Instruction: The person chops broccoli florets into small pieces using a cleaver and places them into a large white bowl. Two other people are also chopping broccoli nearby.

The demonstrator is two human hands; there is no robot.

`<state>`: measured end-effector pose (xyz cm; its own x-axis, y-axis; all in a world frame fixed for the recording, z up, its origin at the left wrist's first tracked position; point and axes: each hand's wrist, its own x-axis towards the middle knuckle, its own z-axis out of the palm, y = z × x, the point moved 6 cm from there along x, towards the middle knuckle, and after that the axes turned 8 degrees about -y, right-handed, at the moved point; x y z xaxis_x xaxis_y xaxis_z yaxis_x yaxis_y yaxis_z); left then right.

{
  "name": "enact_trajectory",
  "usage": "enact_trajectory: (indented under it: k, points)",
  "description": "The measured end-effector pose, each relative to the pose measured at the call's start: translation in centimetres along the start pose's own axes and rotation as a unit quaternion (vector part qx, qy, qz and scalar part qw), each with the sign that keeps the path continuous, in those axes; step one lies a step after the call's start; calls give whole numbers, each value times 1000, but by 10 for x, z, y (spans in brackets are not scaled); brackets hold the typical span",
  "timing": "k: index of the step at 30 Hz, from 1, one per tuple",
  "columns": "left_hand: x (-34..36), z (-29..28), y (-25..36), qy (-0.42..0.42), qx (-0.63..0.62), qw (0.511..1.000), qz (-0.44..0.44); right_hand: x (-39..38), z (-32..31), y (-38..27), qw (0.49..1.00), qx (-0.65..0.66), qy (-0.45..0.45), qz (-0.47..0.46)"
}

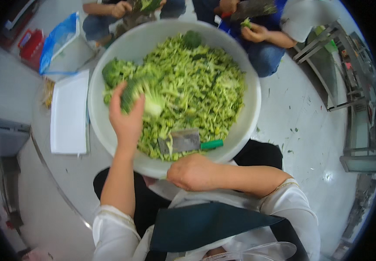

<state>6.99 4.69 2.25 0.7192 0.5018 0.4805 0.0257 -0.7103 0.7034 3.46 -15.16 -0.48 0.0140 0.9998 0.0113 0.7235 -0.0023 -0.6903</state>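
A large pale tub (251,102) holds a heap of chopped green broccoli stems (196,87). My left hand (126,124) grips a broccoli head (138,91) over the tub's left side, its pale stalk toward the lower right. More broccoli heads (115,70) lie at the tub's upper left and back. A cleaver (179,141) with a green handle rests on the chopped pieces near the front. My right hand (190,174) is closed at the front rim, below the cleaver; what it holds, if anything, is too small to make out.
Two co-workers squat across the tub, their hands (253,32) holding broccoli and blades. At left are a white tray (68,113), a blue-lined bin (66,61) and a red basket (29,48). Metal racks (327,69) stand at right on the floor (301,143), which has scattered scraps.
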Motion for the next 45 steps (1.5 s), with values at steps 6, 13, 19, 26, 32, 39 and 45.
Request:
enact_trajectory:
  k: [6, 13, 19, 26, 32, 39, 45]
  points:
    - [4, -11, -27, 32, -490, 840, -231, -26, 60, 68, 966, -18, -227, 125]
    - [1, -10, -55, 66, -574, 745, -333, -37, 87, 178, 888, -170, -173, 392]
    - [9, -21, -55, 80, -616, 701, -352, -84, 157, 252, 877, -250, -91, 401]
    - [11, -19, -58, 68, -647, 662, -372, -57, 128, 211, 919, -226, -66, 316]
    - [9, -14, -64, 75, -654, 663, -356, -45, 118, 174, 898, -192, -180, 353]
    - [12, -19, -51, 79, -671, 649, -350, -56, 67, 174, 905, 29, -44, 421]
    - [14, -29, -33, 65, -699, 633, -328, -56, -47, 122, 894, 164, 292, 297]
